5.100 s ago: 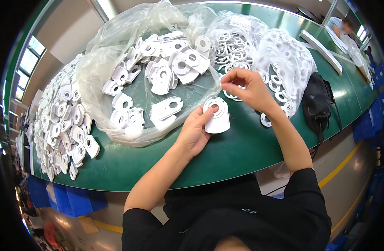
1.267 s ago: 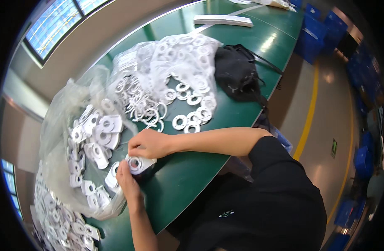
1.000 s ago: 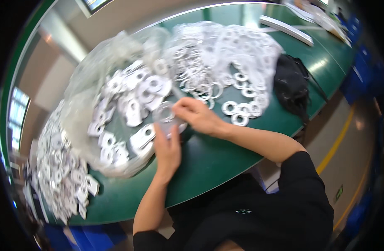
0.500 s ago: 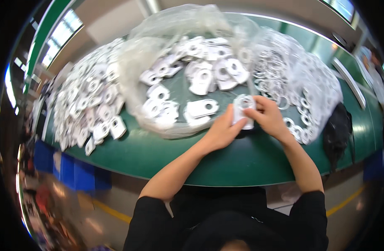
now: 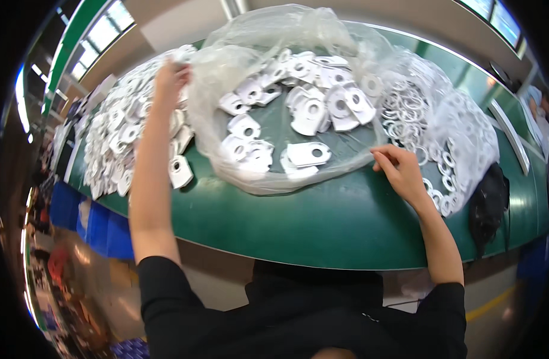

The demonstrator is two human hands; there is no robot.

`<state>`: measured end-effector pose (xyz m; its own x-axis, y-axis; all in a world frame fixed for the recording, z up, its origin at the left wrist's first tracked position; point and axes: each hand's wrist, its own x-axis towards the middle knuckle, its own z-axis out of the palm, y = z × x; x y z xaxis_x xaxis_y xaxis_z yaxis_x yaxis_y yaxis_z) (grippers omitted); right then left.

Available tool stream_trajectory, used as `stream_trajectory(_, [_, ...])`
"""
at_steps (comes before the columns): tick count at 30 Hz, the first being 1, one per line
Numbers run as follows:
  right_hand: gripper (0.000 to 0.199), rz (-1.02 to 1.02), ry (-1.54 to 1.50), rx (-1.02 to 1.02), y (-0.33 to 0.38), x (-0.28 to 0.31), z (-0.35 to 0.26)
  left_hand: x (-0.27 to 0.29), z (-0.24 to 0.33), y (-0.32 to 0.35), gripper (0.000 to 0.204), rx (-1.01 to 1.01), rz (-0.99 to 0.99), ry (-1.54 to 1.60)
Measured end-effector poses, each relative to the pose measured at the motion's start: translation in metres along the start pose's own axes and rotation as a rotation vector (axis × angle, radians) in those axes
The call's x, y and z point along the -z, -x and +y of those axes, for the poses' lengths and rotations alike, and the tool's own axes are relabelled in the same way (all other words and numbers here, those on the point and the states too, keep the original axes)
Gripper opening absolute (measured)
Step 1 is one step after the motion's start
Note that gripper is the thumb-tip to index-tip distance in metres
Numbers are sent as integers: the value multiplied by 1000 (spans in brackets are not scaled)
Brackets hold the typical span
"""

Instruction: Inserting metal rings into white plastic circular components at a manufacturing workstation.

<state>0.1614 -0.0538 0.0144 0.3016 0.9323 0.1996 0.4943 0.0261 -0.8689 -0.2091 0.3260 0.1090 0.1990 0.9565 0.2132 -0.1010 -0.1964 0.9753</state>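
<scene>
My left hand (image 5: 174, 76) is stretched over the far part of a large heap of white flat plates with round holes (image 5: 122, 128) on the left. Motion smears its fingers, so I cannot see whether they hold anything. My right hand (image 5: 401, 172) hovers at the near right rim of a clear plastic bag (image 5: 268, 186), fingers loosely bent and apart, nothing visible in them. Inside that spread bag lie several white plates (image 5: 309, 154), some stacked. To the right of my right hand, white rings (image 5: 406, 113) spill from another clear bag (image 5: 466, 122).
A green table (image 5: 274, 230) carries all of this. A black bag (image 5: 488, 203) hangs at its right edge, and a long pale strip (image 5: 511, 136) lies at the far right. Blue bins (image 5: 104, 230) stand below the left edge.
My hands have parted: the left has swung far left to the heap, the right has shifted slightly right. The white plate they held together no longer shows between them.
</scene>
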Motion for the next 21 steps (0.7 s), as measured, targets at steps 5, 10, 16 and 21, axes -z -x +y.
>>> stream_trajectory(5, [18,97,21,3,-5,27,13,24,17,-15,82,109,298,131])
stream_trajectory(10, [17,246,233,74,-6,70,4,-61,-24,34,39,-203,56,-519])
stream_trajectory(16, [12,206,392,-47,8,125,9,-202,-63,148,32,-742,-203,-907])
stream_trajectory(21, [26,-125,602,-329,15,129,14,-237,-90,172,62,-549,-281,-1071])
